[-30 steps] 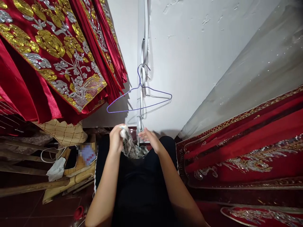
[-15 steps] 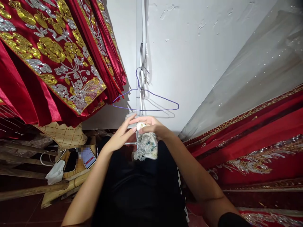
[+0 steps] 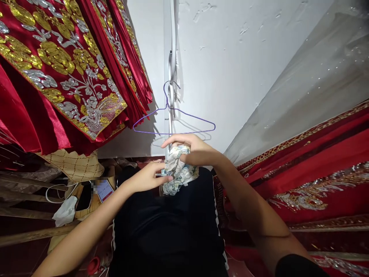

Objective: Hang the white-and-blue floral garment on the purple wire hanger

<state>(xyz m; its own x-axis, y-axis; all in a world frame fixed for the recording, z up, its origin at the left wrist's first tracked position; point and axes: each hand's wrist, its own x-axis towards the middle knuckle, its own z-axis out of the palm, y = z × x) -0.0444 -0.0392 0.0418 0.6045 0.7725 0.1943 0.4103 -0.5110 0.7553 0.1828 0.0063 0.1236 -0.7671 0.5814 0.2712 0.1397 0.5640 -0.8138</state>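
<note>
A bunched floral cloth (image 3: 178,165), white with green and blue print and a gathered lower end, is between my two hands above my dark-clothed lap. My right hand (image 3: 198,150) grips it from above and the right, thumb pressed on its front and fingers arched over its top. At the lower left, my left hand (image 3: 150,175) pinches the gathered part, its thumb in front and its other fingertips partly hidden behind the cloth. Just beyond my hands, a purple wire hanger (image 3: 174,132) hangs from a white strip of loops (image 3: 170,65) on the wall.
Red garments (image 3: 72,77) with gold and silver embroidery hang at the upper left. More red embroidered fabric (image 3: 325,165) and sheer white material (image 3: 305,84) fill the right. Two phones lie low at left, one lit (image 3: 105,189), near a white cable and bamboo poles (image 3: 34,234).
My left hand has moved down from the cloth's top to its lower left side. The cloth has turned and spread to the right under my right hand.
</note>
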